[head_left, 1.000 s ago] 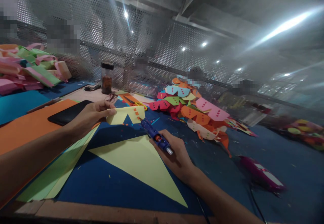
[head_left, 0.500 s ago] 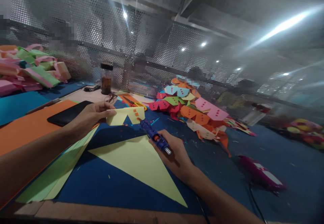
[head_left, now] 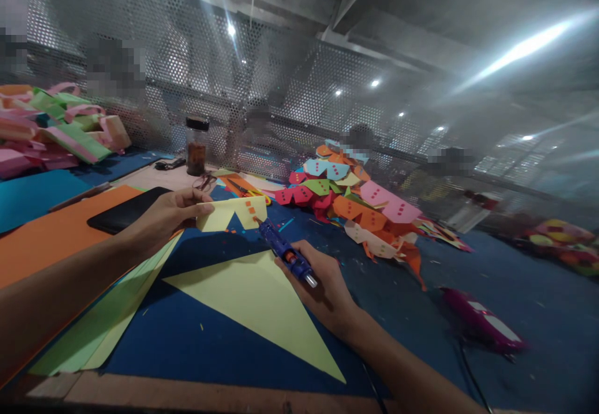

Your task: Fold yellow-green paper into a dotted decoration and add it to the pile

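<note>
My left hand (head_left: pixel 180 207) pinches the left end of a small pale yellow paper piece (head_left: pixel 218 216) between thumb and fingers. The piece has a V-shaped notch in its lower edge and small orange squares near its right end. Around a dark blue pen-shaped tool (head_left: pixel 286 250) with an orange-red part and a clear tail end, my right hand (head_left: pixel 322 280) is closed. The tool's tip is at the paper's right end, by the lowest orange square; contact cannot be made out. Beneath both hands lies a large pale yellow paper sheet (head_left: pixel 259 302) on the blue tabletop (head_left: pixel 187 333).
Notched coloured paper pieces (head_left: pixel 360 211) are heaped beyond my right hand. Yellow-handled scissors (head_left: pixel 255 196) and a dark-lidded jar (head_left: pixel 196 146) stand farther back. A black phone-like slab (head_left: pixel 128 210) lies on orange paper (head_left: pixel 60 230) at left. A purple device (head_left: pixel 484 320) sits at right near a cord.
</note>
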The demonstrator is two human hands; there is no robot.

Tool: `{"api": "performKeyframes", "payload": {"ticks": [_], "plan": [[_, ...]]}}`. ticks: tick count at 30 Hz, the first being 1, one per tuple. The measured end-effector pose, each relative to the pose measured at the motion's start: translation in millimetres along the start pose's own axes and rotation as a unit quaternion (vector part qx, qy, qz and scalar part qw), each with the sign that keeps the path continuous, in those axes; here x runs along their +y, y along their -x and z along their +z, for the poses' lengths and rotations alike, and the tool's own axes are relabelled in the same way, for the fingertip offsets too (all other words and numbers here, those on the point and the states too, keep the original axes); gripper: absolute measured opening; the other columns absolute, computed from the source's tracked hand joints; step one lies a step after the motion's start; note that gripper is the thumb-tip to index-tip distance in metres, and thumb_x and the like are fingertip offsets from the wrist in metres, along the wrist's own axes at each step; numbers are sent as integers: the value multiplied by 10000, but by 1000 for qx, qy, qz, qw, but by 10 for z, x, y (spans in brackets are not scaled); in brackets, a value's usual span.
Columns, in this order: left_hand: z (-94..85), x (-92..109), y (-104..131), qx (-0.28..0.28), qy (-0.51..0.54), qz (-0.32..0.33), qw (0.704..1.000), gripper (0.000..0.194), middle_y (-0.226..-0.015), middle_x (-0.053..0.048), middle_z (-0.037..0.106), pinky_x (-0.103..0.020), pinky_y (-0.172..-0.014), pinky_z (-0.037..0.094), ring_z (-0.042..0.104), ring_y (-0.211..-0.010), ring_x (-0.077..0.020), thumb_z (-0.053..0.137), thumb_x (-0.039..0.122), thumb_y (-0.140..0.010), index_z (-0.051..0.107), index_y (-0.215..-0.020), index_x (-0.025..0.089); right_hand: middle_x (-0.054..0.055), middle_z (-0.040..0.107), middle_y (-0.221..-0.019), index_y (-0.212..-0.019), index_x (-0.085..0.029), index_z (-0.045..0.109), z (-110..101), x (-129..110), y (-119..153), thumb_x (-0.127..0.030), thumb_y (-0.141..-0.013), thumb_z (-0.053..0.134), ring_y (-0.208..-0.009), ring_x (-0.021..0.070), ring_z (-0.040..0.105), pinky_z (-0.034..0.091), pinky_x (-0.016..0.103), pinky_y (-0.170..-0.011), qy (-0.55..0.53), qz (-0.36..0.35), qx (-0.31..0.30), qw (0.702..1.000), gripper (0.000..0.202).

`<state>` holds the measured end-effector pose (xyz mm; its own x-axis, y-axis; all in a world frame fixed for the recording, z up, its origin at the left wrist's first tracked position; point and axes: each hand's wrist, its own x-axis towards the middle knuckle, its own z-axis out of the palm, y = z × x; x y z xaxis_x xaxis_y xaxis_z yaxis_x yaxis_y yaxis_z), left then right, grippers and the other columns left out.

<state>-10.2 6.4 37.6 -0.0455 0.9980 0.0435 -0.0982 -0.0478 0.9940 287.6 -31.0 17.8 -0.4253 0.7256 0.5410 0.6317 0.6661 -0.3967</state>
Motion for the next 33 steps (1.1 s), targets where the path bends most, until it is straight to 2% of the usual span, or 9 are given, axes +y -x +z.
{"api": "performKeyframes", "payload": {"ticks": [4, 15, 33], "plan": [[-5, -5, 0, -4, 1, 1, 1000, 432, -741, 10, 667, -204, -602, 472, 579, -661, -107, 931, 413, -568, 689, -829, 169, -30, 625, -749, -932, -220, 596, 3, 25, 9, -167, -846, 629, -629, 134, 553, 387, 222, -599, -1, -4, -4, 1000, 106], [-4, -16, -2, -14, -1, 12, 1000, 369, -734, 3, 649, -223, -576, 466, 571, -643, -120, 915, 382, -607, 691, -813, 174, -20, 629, -747, -917, -221, 589, 7, 27, 5, -187, -862, 621, -622, 139, 542, 382, 227, -591, 5, -6, -5, 1000, 72], [-6, -3, -4, 6, -26, 12, 1000, 391, -743, -5, 658, -236, -594, 476, 583, -666, -134, 909, 399, -583, 695, -819, 172, -11, 640, -781, -940, -220, 589, -38, -10, 9, -182, -864, 616, -621, 139, 548, 398, 230, -604, -5, -21, -10, 1000, 89]]}}
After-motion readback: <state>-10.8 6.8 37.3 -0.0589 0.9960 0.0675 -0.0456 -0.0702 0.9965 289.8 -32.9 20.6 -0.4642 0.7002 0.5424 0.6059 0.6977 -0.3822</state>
